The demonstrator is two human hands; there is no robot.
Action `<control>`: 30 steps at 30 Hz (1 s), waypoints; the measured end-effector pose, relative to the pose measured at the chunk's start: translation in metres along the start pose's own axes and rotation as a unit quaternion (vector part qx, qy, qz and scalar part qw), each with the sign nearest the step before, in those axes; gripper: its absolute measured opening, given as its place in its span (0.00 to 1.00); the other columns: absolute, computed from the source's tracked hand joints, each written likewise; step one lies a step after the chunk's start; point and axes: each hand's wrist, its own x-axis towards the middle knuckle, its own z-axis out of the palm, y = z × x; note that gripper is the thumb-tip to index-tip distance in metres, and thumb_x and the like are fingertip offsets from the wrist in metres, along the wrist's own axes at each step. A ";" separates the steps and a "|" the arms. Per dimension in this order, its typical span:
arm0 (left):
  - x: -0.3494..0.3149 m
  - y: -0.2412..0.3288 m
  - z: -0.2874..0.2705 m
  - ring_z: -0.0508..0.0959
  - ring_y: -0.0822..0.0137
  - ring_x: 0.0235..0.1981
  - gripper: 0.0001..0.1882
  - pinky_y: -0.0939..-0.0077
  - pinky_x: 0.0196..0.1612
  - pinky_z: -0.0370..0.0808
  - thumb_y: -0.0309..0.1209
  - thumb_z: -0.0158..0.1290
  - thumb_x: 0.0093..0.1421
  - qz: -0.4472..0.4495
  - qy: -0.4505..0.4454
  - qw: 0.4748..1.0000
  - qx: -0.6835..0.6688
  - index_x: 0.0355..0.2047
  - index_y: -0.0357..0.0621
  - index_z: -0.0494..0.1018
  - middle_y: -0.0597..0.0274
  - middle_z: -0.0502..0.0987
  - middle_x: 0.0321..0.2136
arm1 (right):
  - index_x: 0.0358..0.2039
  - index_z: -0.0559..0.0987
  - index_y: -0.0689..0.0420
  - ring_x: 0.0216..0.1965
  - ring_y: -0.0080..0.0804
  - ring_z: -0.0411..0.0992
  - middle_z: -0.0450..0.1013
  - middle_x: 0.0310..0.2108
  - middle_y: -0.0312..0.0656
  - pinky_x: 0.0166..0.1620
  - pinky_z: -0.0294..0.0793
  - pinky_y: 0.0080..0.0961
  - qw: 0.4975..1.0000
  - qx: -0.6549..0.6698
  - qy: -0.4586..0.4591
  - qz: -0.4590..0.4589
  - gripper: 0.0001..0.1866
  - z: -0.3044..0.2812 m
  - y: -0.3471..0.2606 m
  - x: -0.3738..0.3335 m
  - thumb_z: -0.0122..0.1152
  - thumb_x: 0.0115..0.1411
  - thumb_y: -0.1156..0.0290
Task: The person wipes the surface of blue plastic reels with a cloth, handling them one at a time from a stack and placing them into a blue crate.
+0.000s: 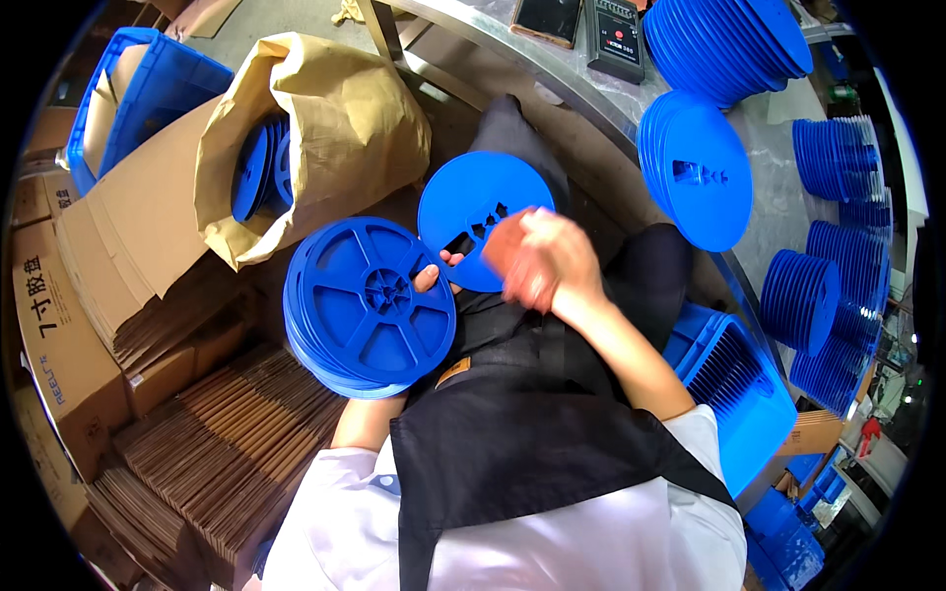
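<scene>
My left hand [428, 279] grips a stack of blue plastic reels [345, 325] on my left; its forearm passes beneath them, and only some fingertips show at the right rim. The top reel has spokes and a central hub. Beside it, over my lap, a blue flange disc [473, 192] with cutouts stands tilted. Left fingertips show at its lower left edge, though how they bear on it is unclear. My right hand [547, 261] is smeared by motion in front of the disc's right side. Whether it holds anything cannot be made out.
Left of the reels is an open yellow sack [345, 118] with blue discs inside. Flattened cardboard [217, 443] is stacked below it. The metal table [670, 94] at right carries blue disc stacks [714, 177] and a black meter [615, 39]. A blue crate [744, 433] stands by my right elbow.
</scene>
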 end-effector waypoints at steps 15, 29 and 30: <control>-0.012 -0.002 -0.018 0.78 0.56 0.48 0.19 0.63 0.52 0.76 0.24 0.58 0.59 0.024 -0.006 0.997 0.066 0.51 0.36 0.69 0.51 0.77 0.40 | 0.41 0.75 0.57 0.60 0.44 0.65 0.70 0.55 0.45 0.59 0.66 0.41 0.985 0.090 -0.115 -0.095 0.22 0.018 -0.050 0.038 0.67 0.43 0.74; 0.014 -0.001 -0.024 0.77 0.57 0.48 0.25 0.64 0.52 0.74 0.22 0.59 0.58 0.115 0.001 0.987 0.113 0.55 0.37 0.65 0.54 0.77 0.40 | 0.53 0.71 0.69 0.51 0.27 0.71 0.73 0.50 0.42 0.56 0.66 0.23 0.728 0.528 0.189 0.394 0.21 -0.034 -0.040 0.060 0.57 0.63 0.71; 0.014 -0.001 -0.022 0.77 0.57 0.48 0.25 0.64 0.52 0.74 0.22 0.59 0.58 0.113 -0.001 0.987 0.115 0.55 0.37 0.65 0.54 0.77 0.40 | 0.52 0.72 0.68 0.50 0.28 0.72 0.73 0.49 0.41 0.56 0.67 0.24 0.675 0.649 0.175 0.304 0.20 -0.037 -0.044 0.065 0.56 0.64 0.69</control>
